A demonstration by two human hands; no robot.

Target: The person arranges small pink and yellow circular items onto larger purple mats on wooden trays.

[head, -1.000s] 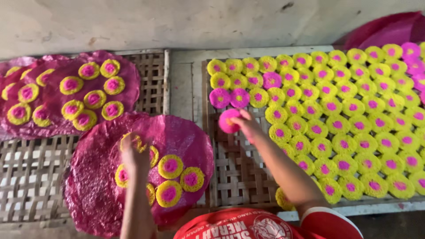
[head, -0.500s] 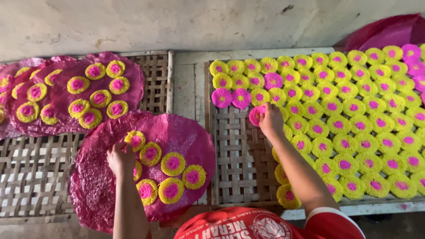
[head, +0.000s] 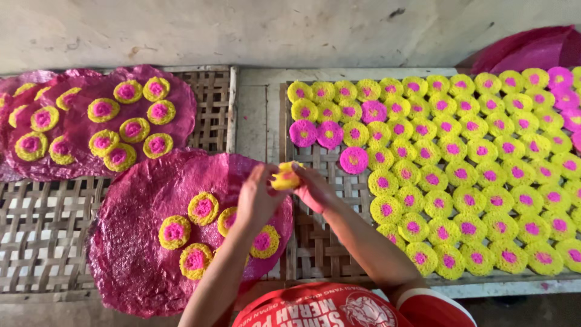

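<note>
Both hands (head: 289, 189) pinch a yellow disc (head: 285, 177) between their fingers (head: 275, 171); squeezing harder could crumble it.

At frame centre the left hand (head: 257, 197) and right hand (head: 315, 189) meet, pinching a small yellow disc (head: 285, 178) between them. Below left lies a round magenta sheet (head: 136, 254) bearing yellow-and-pink discs; to the right a woven tray (head: 315, 242) is crowded with more.

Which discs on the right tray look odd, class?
On the tray, mostly yellow discs with pink centres, a few all-pink discs sit at the upper left, one alone below them. Nothing looks spilled or broken.
</note>
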